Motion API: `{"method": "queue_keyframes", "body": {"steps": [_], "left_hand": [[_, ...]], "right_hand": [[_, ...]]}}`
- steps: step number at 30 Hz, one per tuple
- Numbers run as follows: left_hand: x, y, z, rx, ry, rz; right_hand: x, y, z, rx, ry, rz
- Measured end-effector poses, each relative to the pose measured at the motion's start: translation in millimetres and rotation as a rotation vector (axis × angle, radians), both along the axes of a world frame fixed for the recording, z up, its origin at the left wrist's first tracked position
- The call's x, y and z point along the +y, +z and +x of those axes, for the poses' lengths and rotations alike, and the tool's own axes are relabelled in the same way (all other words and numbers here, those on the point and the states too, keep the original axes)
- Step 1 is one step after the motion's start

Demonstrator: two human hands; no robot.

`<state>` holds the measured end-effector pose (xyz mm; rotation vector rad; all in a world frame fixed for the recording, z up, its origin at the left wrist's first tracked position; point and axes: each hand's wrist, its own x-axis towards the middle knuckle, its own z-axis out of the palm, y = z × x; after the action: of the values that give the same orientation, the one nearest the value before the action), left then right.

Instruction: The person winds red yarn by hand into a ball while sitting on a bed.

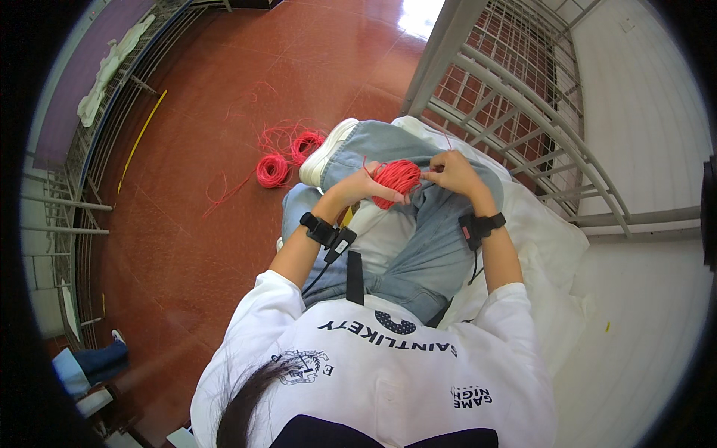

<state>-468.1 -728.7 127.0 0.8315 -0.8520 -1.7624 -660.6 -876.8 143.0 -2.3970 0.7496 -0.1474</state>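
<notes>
My left hand is wrapped around a ball of red string above my lap. The ball is wound in many loose turns, with a short loop sticking out near my thumb side. Just right of the ball, my right hand is closed in a pinch. A thin red strand shows above its fingers, and the fingertips sit close to the ball's edge. On the floor beyond my left shoe lie two coils of red string, one nearer and one farther, amid tangled loose strands.
I sit on white bedding with my legs in jeans, a white shoe raised. A grey metal bed frame rises ahead on the right; another metal frame runs along the left. A person's leg shows at lower left.
</notes>
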Motion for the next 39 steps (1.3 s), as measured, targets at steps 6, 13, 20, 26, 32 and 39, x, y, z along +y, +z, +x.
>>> {"method": "queue_keyframes", "body": {"steps": [6,13,20,26,32,39], "left_hand": [[-12.1,28.0,-12.0,-0.874,-0.116,-0.255],[-16.6,-2.2,-17.9,-1.226,0.250,-0.746],[-7.6,16.9,-11.2,-1.097,0.187,-0.632],[0.1,7.0,-14.0,-0.988,0.312,-0.704],[0.0,-21.2,-17.1,-1.075,0.338,-0.763],[-0.1,-28.7,-14.5,-1.138,0.372,-0.715]], "right_hand": [[14.8,16.7,11.7,-0.016,-0.134,0.046],[16.8,30.7,16.0,-0.068,-0.216,0.187],[12.9,16.5,12.0,-0.163,-0.329,0.177],[16.8,0.1,11.6,-0.192,-0.350,0.226],[32.2,-8.1,13.0,-0.230,-0.371,0.267],[48.3,11.4,23.9,-0.220,-0.335,0.317]]}}
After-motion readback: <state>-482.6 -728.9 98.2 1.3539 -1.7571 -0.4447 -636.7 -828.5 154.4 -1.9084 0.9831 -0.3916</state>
